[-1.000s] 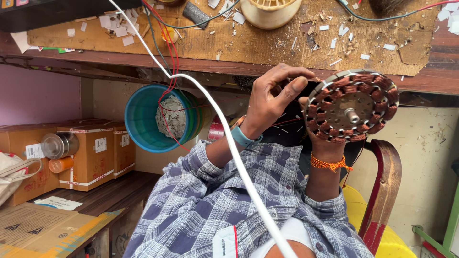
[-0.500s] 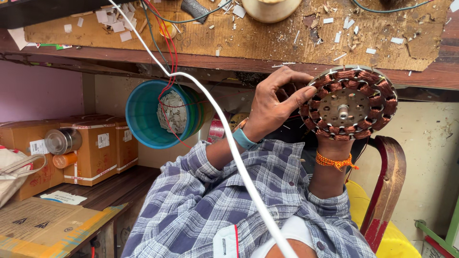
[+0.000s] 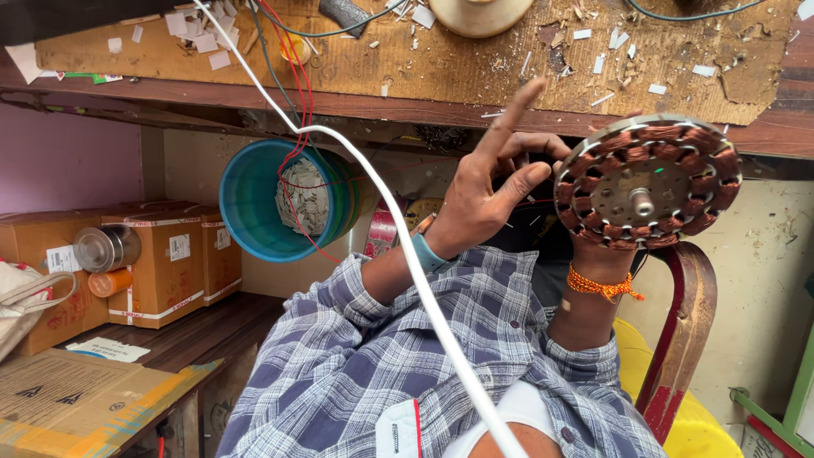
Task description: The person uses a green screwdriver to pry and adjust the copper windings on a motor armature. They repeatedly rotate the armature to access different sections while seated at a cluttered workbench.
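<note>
My right hand [image 3: 593, 254], with an orange thread at the wrist, holds up a round fan stator [image 3: 649, 182] with copper windings and a central shaft. The stator hides most of that hand. My left hand [image 3: 487, 199], with a teal wristband, is beside the stator's left rim. Its index finger points up, and its thumb and other fingers are spread at the rim. A white cable [image 3: 407, 246] runs diagonally across my checked shirt [image 3: 407, 365].
A worn wooden bench [image 3: 475, 59] littered with paper scraps and wires lies ahead. A teal bucket [image 3: 254, 203] holds paper strips, with red wires running past it. Cardboard boxes [image 3: 170, 254] and a metal tin [image 3: 106, 246] stand at left. A red chair frame [image 3: 687, 331] is at right.
My left hand has uncurled from the stator's rim and its index finger now points straight up. The stator has stayed in my right hand, nearly in place.
</note>
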